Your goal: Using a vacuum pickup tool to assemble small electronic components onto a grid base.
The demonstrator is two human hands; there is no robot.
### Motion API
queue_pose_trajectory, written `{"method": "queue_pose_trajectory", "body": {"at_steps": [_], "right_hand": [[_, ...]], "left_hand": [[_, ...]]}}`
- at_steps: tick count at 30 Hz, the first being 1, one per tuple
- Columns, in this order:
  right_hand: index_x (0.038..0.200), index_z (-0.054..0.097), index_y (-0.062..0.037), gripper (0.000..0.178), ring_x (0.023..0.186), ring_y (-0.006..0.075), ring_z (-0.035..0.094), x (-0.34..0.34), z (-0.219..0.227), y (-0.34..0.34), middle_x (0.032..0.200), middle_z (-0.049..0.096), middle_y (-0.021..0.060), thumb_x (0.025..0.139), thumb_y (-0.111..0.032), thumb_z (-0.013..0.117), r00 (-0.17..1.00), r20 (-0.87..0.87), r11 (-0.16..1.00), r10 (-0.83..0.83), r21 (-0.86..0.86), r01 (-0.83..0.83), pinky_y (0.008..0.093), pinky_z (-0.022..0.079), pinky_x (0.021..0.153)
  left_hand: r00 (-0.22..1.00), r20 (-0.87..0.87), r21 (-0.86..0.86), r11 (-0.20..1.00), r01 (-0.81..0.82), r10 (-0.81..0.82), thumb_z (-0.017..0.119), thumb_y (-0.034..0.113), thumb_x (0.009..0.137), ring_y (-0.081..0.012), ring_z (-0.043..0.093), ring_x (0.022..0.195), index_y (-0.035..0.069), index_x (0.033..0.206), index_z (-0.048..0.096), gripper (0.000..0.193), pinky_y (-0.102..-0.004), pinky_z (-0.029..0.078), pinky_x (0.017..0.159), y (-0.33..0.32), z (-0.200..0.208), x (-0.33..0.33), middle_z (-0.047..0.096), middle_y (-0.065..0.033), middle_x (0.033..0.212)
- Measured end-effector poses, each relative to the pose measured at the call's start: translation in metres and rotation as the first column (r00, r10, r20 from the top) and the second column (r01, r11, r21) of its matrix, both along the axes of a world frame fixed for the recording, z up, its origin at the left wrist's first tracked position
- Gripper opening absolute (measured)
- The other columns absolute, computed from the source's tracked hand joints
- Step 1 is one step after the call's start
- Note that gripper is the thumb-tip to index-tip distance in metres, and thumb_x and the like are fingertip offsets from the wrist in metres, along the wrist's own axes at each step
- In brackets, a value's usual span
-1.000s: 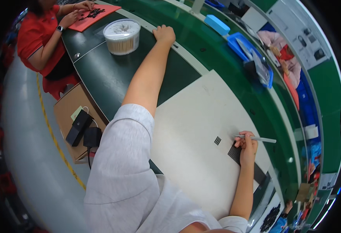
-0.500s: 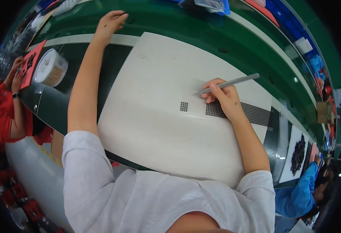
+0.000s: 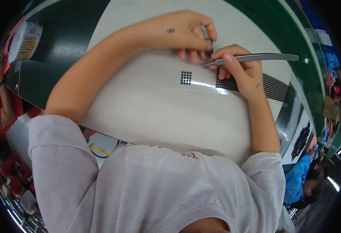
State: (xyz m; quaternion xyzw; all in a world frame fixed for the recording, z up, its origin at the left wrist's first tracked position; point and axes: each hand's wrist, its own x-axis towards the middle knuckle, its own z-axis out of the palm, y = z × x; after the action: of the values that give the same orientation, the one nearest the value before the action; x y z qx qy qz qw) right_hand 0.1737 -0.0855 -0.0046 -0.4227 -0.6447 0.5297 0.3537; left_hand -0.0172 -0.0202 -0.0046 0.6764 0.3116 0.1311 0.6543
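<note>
- Grey tweezers (image 3: pixel 267 57), pinched by the right hand (image 3: pixel 241 69), are apparently meeting a dark piece (image 3: pixel 209 52).
- Left hand (image 3: pixel 188 34) is pinching it above the white board (image 3: pixel 139 101).
- Next move is likely needing steady alignment.

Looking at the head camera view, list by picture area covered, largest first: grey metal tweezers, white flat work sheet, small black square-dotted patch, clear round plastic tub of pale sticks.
1. White work sheet
2. Clear tub, though the tweezers look longer
3. Grey tweezers, partly hidden by fingers
4. Black dotted patch
</note>
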Motion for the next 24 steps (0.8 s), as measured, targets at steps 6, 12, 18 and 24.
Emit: {"method": "queue_pose_trajectory", "body": {"at_steps": [6,12,18,24], "right_hand": [[0.088,0.058,0.0030,0.019,0.058,0.0097,0.051,0.001,0.002,-0.004,0.078,0.059,0.0106,0.084,-0.012,0.047,0.987,0.135,0.996,0.088,0.007,-0.089,0.0187,0.040,0.053],[0.088,0.057,0.0027,0.022,0.060,0.0104,0.053,0.003,0.000,-0.009,0.078,0.060,0.0106,0.084,-0.016,0.047,0.956,0.193,0.975,0.220,-0.017,-0.221,0.0184,0.040,0.054],[0.090,0.058,0.0007,0.022,0.057,0.0070,0.050,0.003,-0.005,-0.008,0.077,0.060,0.0080,0.085,-0.016,0.044,0.978,0.152,0.990,0.141,-0.005,-0.142,0.0162,0.035,0.050],[0.092,0.057,-0.0001,0.023,0.058,0.0062,0.049,0.018,-0.009,0.002,0.077,0.060,0.0086,0.085,-0.017,0.042,0.950,0.282,0.977,0.134,0.125,-0.175,0.0159,0.034,0.051]], "left_hand": [[0.999,-0.005,-0.213,0.977,0.031,-0.033,0.049,0.003,0.080,-0.0068,0.053,0.055,-0.005,0.089,0.053,0.013,-0.0172,0.042,0.049,0.004,0.003,0.013,0.058,-0.0064,0.066],[0.992,0.073,-0.104,0.988,0.111,-0.104,0.047,0.005,0.078,-0.0100,0.055,0.057,-0.004,0.085,0.052,0.013,-0.0202,0.044,0.050,0.002,-0.003,0.013,0.058,-0.0069,0.065],[0.981,0.037,-0.069,0.979,0.190,-0.188,0.048,0.004,0.076,-0.0099,0.055,0.058,-0.006,0.087,0.052,0.015,-0.0199,0.045,0.052,0.001,-0.003,0.018,0.058,-0.0062,0.066],[0.994,-0.027,0.106,0.989,0.108,-0.105,0.048,0.007,0.078,-0.0093,0.056,0.060,-0.006,0.087,0.054,0.017,-0.0180,0.046,0.056,0.003,0.005,0.025,0.058,-0.0070,0.069]]}}
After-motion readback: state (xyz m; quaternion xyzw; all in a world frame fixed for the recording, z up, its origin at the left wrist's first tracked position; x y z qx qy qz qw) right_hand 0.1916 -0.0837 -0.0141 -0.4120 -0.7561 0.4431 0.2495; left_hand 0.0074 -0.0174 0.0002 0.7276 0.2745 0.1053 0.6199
